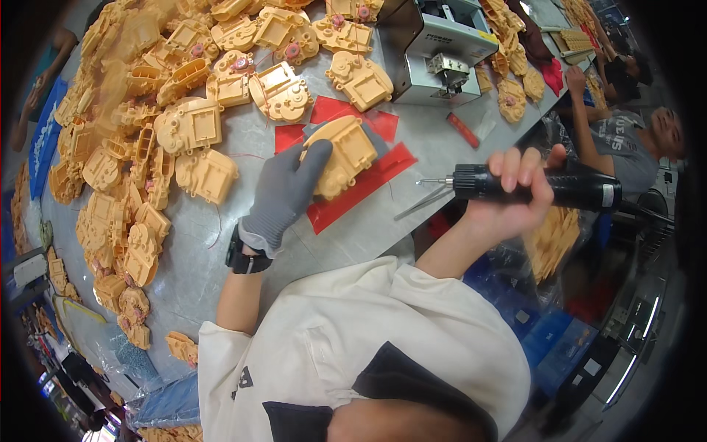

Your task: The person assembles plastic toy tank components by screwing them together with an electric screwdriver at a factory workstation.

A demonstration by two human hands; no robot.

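Bright, even light; fisheye bends dark rim, edges perhaps slightly blurred.

My grey tabletop (243, 140) carries heaps of tan plastic housings (132, 140), red sheets (368, 180), a red marker (462, 130) and a grey machine (442, 51).

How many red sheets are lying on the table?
2: one red sheet lies under the yellow plastic part that the gloved left hand holds, and another lies just behind it. Parts may hide more.
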